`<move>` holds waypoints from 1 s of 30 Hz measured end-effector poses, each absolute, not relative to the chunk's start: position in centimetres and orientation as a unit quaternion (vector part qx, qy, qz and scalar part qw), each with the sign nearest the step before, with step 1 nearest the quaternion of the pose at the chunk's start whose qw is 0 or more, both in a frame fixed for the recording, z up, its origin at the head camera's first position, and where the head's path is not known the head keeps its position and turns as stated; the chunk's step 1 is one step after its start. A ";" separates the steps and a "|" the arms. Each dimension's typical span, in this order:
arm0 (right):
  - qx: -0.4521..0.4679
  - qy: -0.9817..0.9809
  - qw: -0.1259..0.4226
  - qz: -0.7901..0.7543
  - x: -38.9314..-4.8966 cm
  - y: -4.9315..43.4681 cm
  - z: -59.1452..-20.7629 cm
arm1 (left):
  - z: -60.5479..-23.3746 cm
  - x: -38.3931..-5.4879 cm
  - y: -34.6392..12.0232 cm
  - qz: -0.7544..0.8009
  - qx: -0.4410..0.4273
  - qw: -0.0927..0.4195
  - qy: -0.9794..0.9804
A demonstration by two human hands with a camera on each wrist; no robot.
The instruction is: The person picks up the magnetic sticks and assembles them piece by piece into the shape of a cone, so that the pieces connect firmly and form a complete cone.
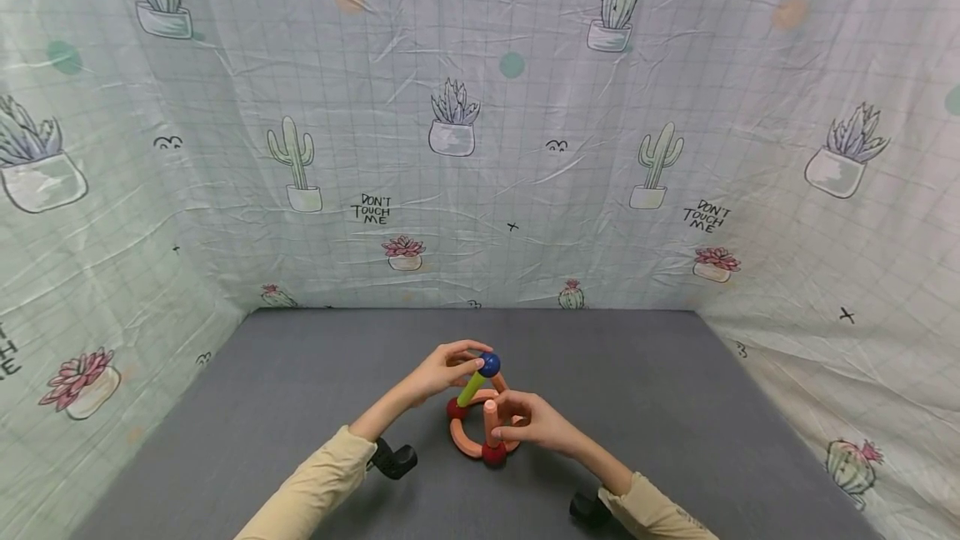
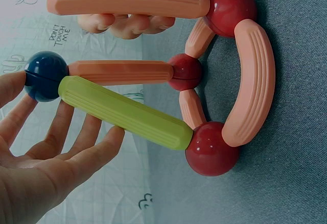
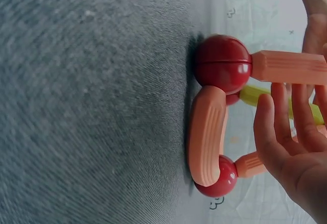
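Note:
Pinched between the thumb and fingertips of my left hand (image 1: 438,373) is a blue ball (image 1: 490,365). From this ball a yellow-green rod (image 2: 125,113) and a straight orange rod (image 2: 122,72) run down to two red balls. Curved orange pieces (image 2: 255,83) link three red balls in a ring lying on the grey surface. Another straight orange rod (image 1: 491,422) stands upright on the nearest red ball (image 1: 493,453), its upper end free. My right hand (image 1: 543,423) holds that rod, thumb on the near side and fingers behind it.
The grey tabletop (image 1: 360,357) runs back to a hanging cloth (image 1: 510,173) printed with cacti, which also encloses both sides. Black wrist-worn devices (image 1: 393,458) sit under both forearms, close over the table.

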State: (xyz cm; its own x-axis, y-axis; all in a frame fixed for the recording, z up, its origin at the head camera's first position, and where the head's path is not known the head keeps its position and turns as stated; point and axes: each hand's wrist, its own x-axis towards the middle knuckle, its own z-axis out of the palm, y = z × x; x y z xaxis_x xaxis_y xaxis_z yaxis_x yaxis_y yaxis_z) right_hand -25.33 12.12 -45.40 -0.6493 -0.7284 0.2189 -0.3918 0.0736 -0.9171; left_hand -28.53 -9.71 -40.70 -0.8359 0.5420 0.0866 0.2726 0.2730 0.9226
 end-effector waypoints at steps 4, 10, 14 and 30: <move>-0.386 0.724 0.137 -0.555 -25.3 11.9 -45.6 | -40.7 -28.5 -9.6 0.546 0.261 0.128 0.786; -0.370 0.742 0.121 -0.546 -24.8 11.6 -44.7 | -40.7 -28.6 -9.7 0.549 0.255 0.134 0.784; -0.353 0.754 0.120 -0.541 -24.3 11.5 -43.9 | -40.6 -28.5 -9.7 0.548 0.253 0.135 0.786; -0.323 0.760 0.128 -0.549 -24.1 11.4 -43.4 | -40.6 -27.9 -9.6 0.545 0.278 0.137 0.779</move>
